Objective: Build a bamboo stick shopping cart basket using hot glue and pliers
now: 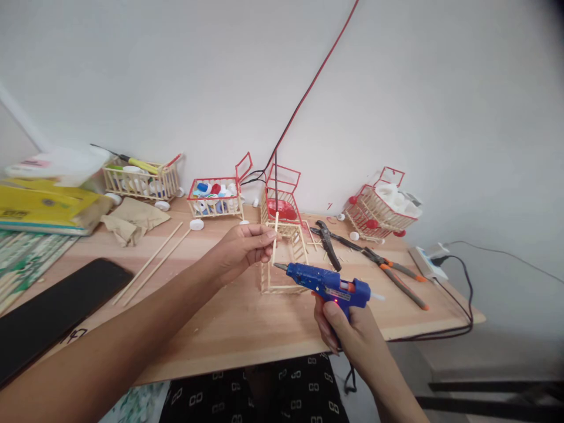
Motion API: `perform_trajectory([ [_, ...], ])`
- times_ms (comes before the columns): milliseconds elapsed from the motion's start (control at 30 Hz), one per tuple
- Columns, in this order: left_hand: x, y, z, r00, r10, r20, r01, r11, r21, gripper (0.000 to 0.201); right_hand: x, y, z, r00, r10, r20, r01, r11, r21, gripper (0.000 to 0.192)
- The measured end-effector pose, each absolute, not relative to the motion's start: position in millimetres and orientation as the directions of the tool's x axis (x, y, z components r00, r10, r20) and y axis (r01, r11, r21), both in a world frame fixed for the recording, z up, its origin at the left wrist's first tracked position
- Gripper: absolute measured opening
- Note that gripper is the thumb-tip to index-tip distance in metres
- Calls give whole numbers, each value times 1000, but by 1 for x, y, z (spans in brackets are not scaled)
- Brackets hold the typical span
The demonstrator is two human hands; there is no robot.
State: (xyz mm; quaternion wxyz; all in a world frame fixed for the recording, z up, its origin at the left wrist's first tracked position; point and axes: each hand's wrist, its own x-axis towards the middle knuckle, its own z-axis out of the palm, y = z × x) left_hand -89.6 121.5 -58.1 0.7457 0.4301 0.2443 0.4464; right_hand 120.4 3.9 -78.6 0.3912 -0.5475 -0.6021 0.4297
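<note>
Between thumb and fingers, my left hand (244,249) pinches a short, thin wooden stick (275,235), held upright. My right hand (348,326) is wrapped round the grip of a blue hot glue gun (328,282), its small red light lit. The gun's nozzle points left and lies close to the stick's lower end; whether they touch I cannot tell. Just behind both hands stands a small open frame of wooden sticks (282,288) on the table. Part of that frame is hidden by the stick and the gun.
Small stick carts (215,214) with red trim line the wall, another cart (381,220) at right. Pliers (328,244) and orange-handled cutters (396,276) lie right, near a power strip (425,261). Two long sticks (154,267) and a black phone (61,311) lie left.
</note>
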Motion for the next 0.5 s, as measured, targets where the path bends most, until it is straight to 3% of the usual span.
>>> perform_trajectory([
  [500, -89, 122, -58, 491, 871, 17, -454, 239, 858, 26, 118, 5, -78, -121, 993, -11, 294, 25, -955, 50],
])
